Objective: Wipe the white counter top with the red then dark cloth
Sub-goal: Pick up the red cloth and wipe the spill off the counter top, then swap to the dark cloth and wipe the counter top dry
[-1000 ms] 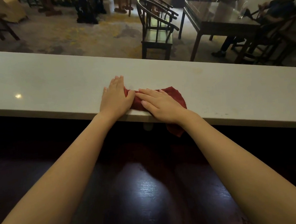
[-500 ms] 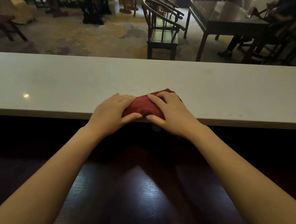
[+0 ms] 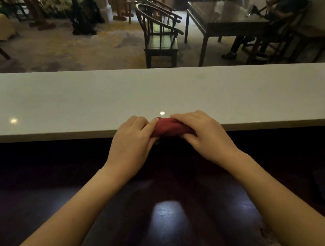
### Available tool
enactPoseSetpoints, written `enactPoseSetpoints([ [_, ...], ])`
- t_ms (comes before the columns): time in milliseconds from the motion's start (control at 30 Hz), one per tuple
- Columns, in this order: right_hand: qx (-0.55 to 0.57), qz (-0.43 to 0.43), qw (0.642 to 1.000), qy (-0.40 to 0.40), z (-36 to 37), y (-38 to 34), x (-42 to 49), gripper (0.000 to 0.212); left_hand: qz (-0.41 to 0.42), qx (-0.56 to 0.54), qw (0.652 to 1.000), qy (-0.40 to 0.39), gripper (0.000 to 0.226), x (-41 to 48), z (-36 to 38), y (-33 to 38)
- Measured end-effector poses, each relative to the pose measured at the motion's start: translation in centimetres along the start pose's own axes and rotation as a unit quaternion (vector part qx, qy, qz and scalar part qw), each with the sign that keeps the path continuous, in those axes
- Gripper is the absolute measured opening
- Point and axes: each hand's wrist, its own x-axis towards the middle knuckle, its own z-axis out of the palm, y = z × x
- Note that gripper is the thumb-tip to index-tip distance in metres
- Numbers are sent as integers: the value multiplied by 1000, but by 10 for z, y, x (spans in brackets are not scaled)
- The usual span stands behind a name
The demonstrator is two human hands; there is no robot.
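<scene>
Dim room: patterned carpet [image 3: 55, 48], dark wooden armchairs [image 3: 159, 36], long dark table [image 3: 225, 20] beyond.

White counter top [image 3: 174, 94], bunched red cloth [image 3: 168, 129] at its near edge.

Both bare forearms reaching forward from the lower corners, converging at the near edge of the counter. Left hand [image 3: 130, 140] curling, knuckles up, thumb and fingers closing on the bundle's left end. Right hand [image 3: 202, 133] mirroring, fingers wrapping over its right end, wrist angling inward.
</scene>
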Motion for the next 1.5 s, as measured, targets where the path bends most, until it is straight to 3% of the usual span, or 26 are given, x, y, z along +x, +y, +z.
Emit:
enactPoseSetpoints([
  [400,-23,185,982,-10,-107,151,-178,48,124,-104,981,-103,37,58,108,212],
  [700,-47,352,935,-12,-164,254,-336,49,200,-162,948,-189,35,71,214,389],
  [933,-61,444,894,-7,-173,292,-433,51,252,-172,916,-259,34,53,264,485],
  [1167,-64,462,874,-134,-128,296,-478,58,290,-93,891,-337,42,6,300,496],
  [1300,-78,479,869,-96,-116,291,-477,55,297,-113,891,-324,54,2,302,486],
  [1433,-145,468,872,9,-125,303,-447,41,262,-152,909,-287,41,31,302,480],
  [1500,-149,432,889,15,-128,316,-426,38,233,-160,926,-251,34,48,307,473],
])
